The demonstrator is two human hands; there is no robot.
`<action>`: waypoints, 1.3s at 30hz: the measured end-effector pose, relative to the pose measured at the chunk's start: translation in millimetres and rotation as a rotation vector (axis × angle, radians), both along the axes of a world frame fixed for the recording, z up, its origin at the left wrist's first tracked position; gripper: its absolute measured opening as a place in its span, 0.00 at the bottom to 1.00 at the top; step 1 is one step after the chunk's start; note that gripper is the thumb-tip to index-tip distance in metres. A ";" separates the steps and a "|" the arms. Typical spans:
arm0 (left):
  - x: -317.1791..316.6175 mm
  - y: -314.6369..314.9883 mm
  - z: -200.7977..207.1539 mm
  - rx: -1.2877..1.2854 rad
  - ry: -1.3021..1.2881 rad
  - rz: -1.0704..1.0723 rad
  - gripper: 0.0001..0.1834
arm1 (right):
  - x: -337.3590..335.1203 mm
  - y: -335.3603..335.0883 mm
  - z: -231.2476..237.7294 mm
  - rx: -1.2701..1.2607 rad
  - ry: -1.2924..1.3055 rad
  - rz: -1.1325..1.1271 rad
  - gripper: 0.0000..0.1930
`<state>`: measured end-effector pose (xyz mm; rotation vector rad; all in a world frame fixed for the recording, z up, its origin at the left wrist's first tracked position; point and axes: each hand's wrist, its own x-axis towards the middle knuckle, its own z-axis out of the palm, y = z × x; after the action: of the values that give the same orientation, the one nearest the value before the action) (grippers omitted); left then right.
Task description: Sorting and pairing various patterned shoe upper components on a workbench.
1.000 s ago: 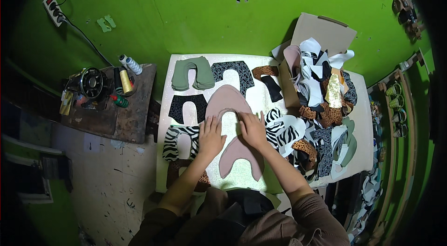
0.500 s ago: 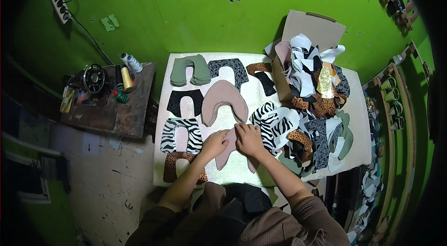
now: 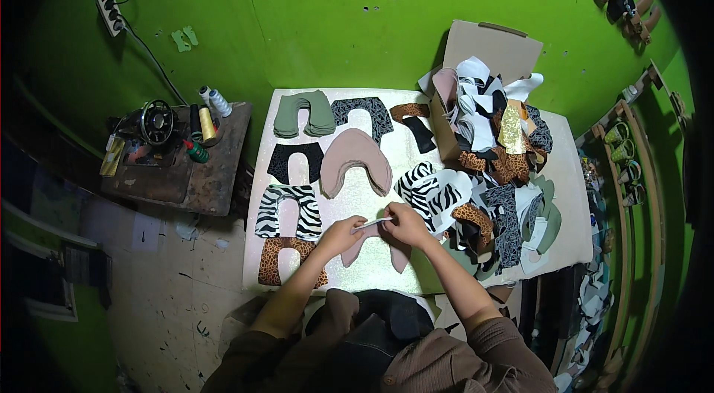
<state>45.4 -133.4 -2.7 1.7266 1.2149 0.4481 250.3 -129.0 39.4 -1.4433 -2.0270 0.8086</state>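
My left hand [image 3: 343, 235] and my right hand [image 3: 407, 225] pinch the upper edge of a mauve U-shaped shoe-upper piece [image 3: 400, 254] between fingers and thumbs. Its edge is lifted and shows a pale strip, while two mauve legs hang toward me over the table. Just beyond my hands lies a stack of matching mauve pieces [image 3: 355, 146]. Zebra-print pieces [image 3: 416, 188] lie close to my right hand. Left of my left hand are a zebra-print U piece [image 3: 309, 216] and a leopard-print one [image 3: 270, 263], partly covered by my forearm.
Green [image 3: 285, 118], black [image 3: 277, 164] and grey-black patterned pieces [image 3: 381, 124] sit at the table's far left. At the right, a cardboard box [image 3: 446, 133] overflows with scraps, more heaped before it. A sewing machine [image 3: 156, 125] stands left; a sandal rack [image 3: 623, 192] is far right.
The mauve piece, lying flatter before, is now raised at its upper edge, showing a pale strip. My fingers have turned to pinch that edge. The view has shifted slightly.
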 end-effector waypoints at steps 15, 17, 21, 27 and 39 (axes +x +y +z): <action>3.3 -0.5 52.7 -1.005 -0.914 -0.076 0.34 | -2.9 1.7 43.0 -0.216 0.414 -0.022 0.17; 4.6 1.4 51.1 -1.001 -0.874 -0.032 0.34 | -1.8 5.9 36.1 0.114 0.303 -0.012 0.17; 0.8 0.5 50.4 -1.028 -0.922 -0.016 0.33 | 0.4 -0.4 47.4 -0.104 0.221 -0.097 0.15; -2.9 0.7 51.1 -1.035 -0.997 0.033 0.33 | 3.6 -2.9 43.8 0.271 0.207 -0.001 0.06; -10.3 7.2 50.9 -1.076 -1.125 0.045 0.32 | -0.4 6.4 48.9 0.316 0.129 -0.010 0.11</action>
<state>35.1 -126.2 48.2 0.3480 0.4445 0.5267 249.9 -122.6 88.3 -1.1920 -1.9448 0.5323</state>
